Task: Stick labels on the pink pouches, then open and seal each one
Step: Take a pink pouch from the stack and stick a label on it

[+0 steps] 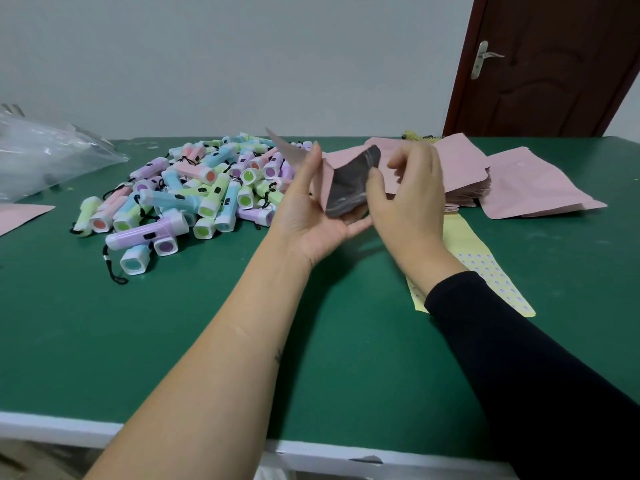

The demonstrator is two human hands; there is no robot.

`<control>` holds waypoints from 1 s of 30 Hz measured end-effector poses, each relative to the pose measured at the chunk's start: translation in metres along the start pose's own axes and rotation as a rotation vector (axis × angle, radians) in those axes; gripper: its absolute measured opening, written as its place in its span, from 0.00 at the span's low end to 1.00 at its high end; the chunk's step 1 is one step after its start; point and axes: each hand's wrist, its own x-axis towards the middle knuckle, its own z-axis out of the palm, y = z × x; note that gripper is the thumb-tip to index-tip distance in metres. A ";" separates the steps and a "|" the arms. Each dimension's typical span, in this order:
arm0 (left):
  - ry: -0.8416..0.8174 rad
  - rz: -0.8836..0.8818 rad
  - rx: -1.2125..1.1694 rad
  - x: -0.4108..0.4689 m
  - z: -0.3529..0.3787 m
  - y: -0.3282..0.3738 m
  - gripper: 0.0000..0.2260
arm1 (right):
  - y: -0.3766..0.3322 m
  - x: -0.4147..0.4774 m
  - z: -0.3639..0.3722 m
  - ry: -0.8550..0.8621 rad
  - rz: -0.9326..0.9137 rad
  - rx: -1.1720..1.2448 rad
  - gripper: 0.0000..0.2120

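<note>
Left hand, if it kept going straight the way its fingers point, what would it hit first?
Most likely the right hand, close beside the left hand on the pouch both hold. Behind that lies the stack of pink pouches, though depth is unclear.

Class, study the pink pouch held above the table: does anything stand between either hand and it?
Nothing visible does. The left hand holds the pink pouch from below, and the right hand pinches its open mouth directly.

Right sleeve (519,358) hides part of the label sheet (491,270); the left edge crops the plastic bag (41,157)
</note>
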 end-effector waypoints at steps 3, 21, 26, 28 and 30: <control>0.008 0.044 -0.097 -0.001 -0.001 0.004 0.23 | -0.015 -0.005 0.004 -0.197 -0.117 0.024 0.12; -0.021 0.072 -0.005 0.003 -0.004 -0.007 0.11 | -0.017 -0.017 0.020 -0.459 0.077 -0.164 0.01; -0.015 0.073 0.061 0.002 -0.004 -0.010 0.14 | -0.012 -0.016 0.022 -0.568 0.191 -0.219 0.07; -0.005 0.064 0.041 0.001 -0.003 -0.009 0.13 | -0.013 -0.017 0.022 -0.548 0.189 -0.214 0.14; -0.007 0.051 0.026 -0.001 -0.001 -0.008 0.13 | -0.014 -0.016 0.022 -0.515 0.173 -0.220 0.16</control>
